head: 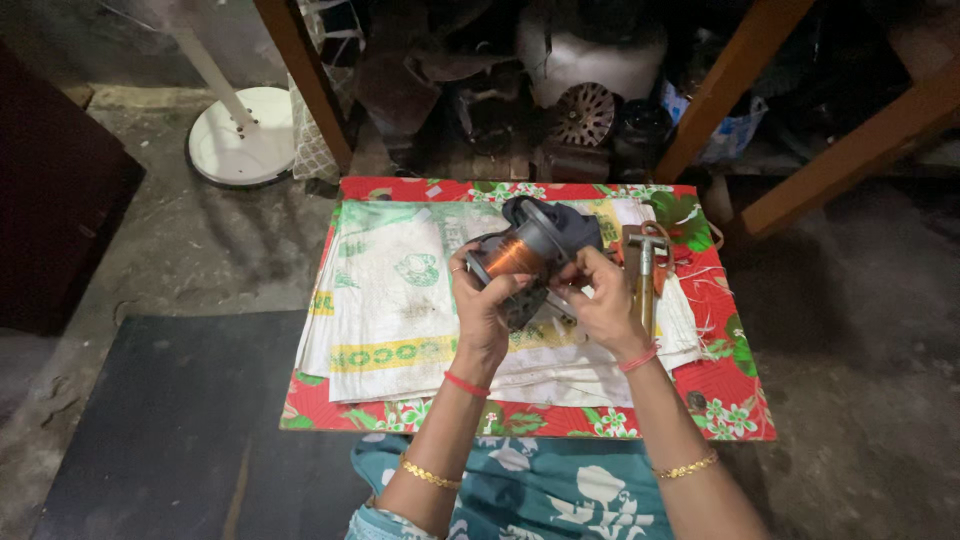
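- Spool of copper wire (517, 254) held above white sack (390, 300), mid-table.
- Left hand (480, 305) grasping spool; right hand (600, 300) pinching its right end.
- Hammer (645, 275) just right.
- Risk: loosened grip, wire unwinding or spool dropping.

spool (517, 255): copper wire | cloth (720, 385): red floral | sack (390, 300): white, green-yellow print

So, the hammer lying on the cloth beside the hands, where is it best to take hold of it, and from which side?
Probably the wooden handle of the hammer, taken from above with the right hand beside it. It lies flat on the white cloth, metal head away from the person, so the handle end is nearest.
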